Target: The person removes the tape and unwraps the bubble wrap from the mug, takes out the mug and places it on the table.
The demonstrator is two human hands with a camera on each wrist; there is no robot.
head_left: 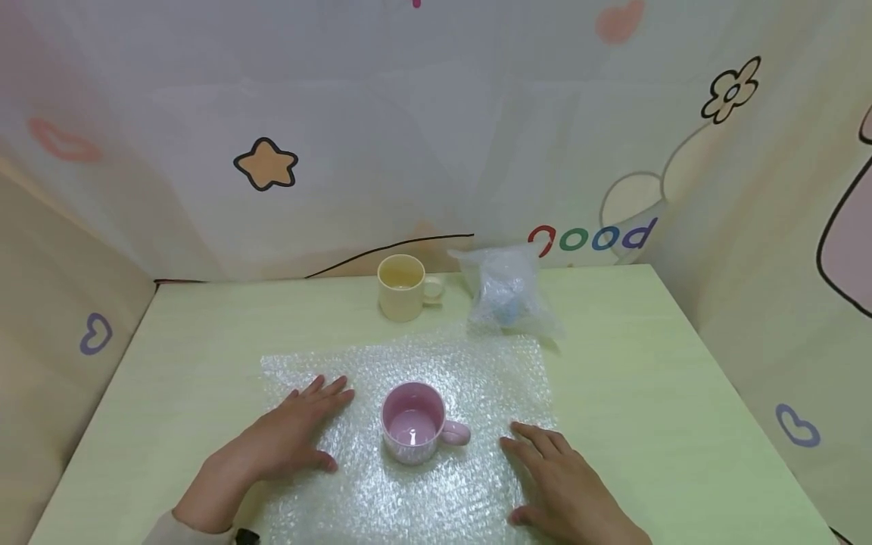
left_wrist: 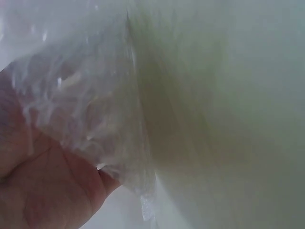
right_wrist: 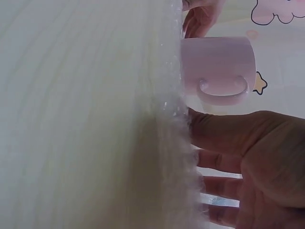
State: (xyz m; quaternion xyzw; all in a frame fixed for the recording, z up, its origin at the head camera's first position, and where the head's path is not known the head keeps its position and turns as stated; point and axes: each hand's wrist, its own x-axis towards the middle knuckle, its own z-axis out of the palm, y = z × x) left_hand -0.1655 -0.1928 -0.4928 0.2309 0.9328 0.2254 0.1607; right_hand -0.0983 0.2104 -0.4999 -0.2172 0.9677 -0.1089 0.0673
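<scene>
A pink mug (head_left: 413,424) stands upright on a sheet of bubble wrap (head_left: 470,386), its handle pointing right. To the left of the mug, my left hand (head_left: 289,435) lies over the sheet's left part with fingers spread. In the left wrist view, an edge of the bubble wrap (left_wrist: 86,105) partly covers that hand's palm (left_wrist: 47,186). My right hand (head_left: 568,484) is at the sheet's right edge, its fingers extended and fingertips touching the wrap. The right wrist view shows the mug (right_wrist: 219,67) beyond the right thumb (right_wrist: 219,131). Neither hand touches the mug.
Behind the sheet stands a yellow mug (head_left: 400,291), handle to the right. Beside it lies a bubble-wrapped bundle (head_left: 507,291) with something bluish inside, close to the sheet's far edge. A printed curtain (head_left: 409,151) hangs around the back and sides of the pale table (head_left: 668,393).
</scene>
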